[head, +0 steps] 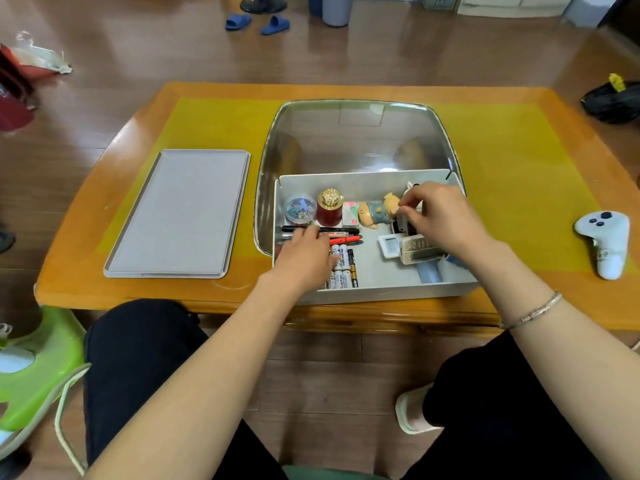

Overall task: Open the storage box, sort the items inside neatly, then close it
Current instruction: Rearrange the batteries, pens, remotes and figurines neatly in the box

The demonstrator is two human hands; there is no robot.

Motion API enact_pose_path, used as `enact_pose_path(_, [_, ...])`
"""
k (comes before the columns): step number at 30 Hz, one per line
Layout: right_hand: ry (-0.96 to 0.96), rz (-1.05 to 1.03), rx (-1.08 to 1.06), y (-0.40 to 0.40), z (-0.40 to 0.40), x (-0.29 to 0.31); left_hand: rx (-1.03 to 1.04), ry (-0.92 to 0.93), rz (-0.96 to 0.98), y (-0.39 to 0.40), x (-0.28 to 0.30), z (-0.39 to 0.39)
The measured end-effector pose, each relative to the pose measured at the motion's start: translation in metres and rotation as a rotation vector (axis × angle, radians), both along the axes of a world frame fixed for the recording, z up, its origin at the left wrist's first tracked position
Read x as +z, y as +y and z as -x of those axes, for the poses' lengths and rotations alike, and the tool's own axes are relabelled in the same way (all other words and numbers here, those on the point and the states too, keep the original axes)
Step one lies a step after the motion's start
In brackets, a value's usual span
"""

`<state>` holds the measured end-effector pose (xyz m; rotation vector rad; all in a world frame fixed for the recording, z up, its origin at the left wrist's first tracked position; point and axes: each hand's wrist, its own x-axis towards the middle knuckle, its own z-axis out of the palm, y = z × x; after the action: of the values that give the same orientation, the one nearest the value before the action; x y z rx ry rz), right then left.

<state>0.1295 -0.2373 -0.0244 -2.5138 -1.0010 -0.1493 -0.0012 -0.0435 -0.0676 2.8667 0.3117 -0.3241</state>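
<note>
The storage box sits open at the centre of the frame, its clear lid tipped back. Her left hand lies flat, fingers together, over the pens and batteries — the right hand pinches something small beside the toy figure. A grey tray lies to the left.

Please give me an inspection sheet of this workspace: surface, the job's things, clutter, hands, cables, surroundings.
Surface: wooden table with a yellow mat.
Job's things: storage box open, holding batteries, pens, red jar, figurine; lid lies to its left.
Clutter: white controller on the table's right side.
Hands: left hand over the pens and batteries, grip unclear; right hand pinches something small.
Cables: nothing seen.
Surroundings: blue slippers, green stool.
</note>
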Motion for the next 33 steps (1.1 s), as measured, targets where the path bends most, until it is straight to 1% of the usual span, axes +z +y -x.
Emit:
enact_pose_path(2, [0.010,-0.010,-0.020,-0.010,0.000,0.001,-0.005,-0.130,-0.093,0.004,0.004,-0.006])
enact_pose_path(6, [0.021,-0.012,-0.065,-0.027,-0.001,0.000,-0.045,-0.142,-0.186,0.012,0.009,-0.017])
enact_pose_path(11, [0.030,-0.043,-0.086,-0.040,-0.002,0.000,-0.118,-0.170,-0.190,0.015,0.007,-0.020])
enact_pose_path(15, [0.006,-0.034,-0.091,-0.046,-0.003,0.003,-0.089,-0.186,-0.205,0.013,0.005,-0.021])
enact_pose_path(21, [0.061,0.091,-0.052,-0.055,-0.003,0.009,-0.023,-0.223,-0.216,0.009,0.001,-0.017])
enact_pose_path(24, [0.093,0.115,-0.065,-0.060,-0.003,0.009,-0.012,-0.275,-0.154,0.006,0.002,-0.017])
enact_pose_path(29, [0.124,0.183,-0.072,-0.058,-0.001,0.007,-0.083,-0.375,-0.014,-0.014,0.012,-0.029])
enact_pose_path(33, [0.116,0.194,-0.119,-0.062,-0.004,0.010,-0.084,-0.306,0.179,-0.036,0.019,-0.044])
